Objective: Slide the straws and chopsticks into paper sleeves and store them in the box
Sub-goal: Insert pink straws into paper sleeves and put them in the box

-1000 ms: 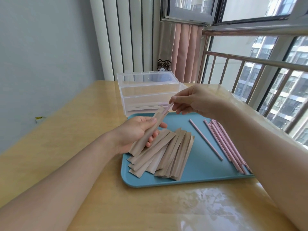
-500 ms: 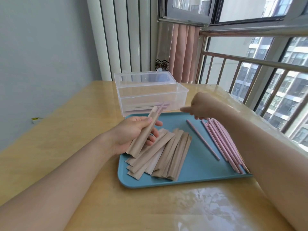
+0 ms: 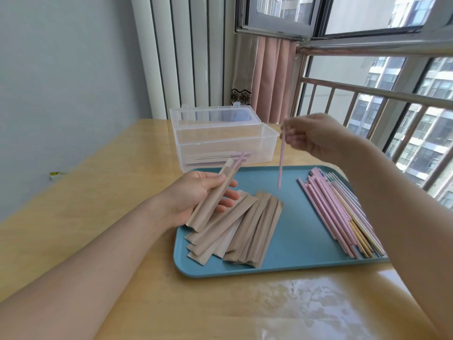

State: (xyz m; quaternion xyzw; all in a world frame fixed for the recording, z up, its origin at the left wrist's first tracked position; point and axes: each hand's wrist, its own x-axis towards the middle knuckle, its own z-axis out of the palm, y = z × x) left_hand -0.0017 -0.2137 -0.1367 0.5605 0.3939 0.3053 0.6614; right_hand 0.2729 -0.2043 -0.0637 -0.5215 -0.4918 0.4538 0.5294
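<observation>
Pink and thin, the straw (image 3: 281, 165) in the right hand (image 3: 316, 136) hangs nearly upright, pinched at its top end between fingertips, its lower tip free above the blue tray (image 3: 294, 231). It looks very light and fairly stiff, though a hard pinch could likely crease it; a hold near one end leaves the other end free to steer. The left hand (image 3: 196, 195) has its grip closed around a brown paper sleeve (image 3: 215, 195), tilted with its open mouth up and away; one pink stick end (image 3: 239, 161) already pokes out of that mouth. The sleeve is flimsy and will probably buckle if squeezed flat, so a loose hold at mid-length should keep the mouth open.

More empty sleeves (image 3: 235, 229) lie fanned on the tray just under the left hand, and a row of pink, yellow and striped straws and sticks (image 3: 340, 212) lies along the tray's right side. The clear plastic box (image 3: 225, 148) stands open on the tabletop (image 3: 103, 182) just behind the tray, a few filled sleeves inside. Nothing lies between straw and sleeve mouth.
</observation>
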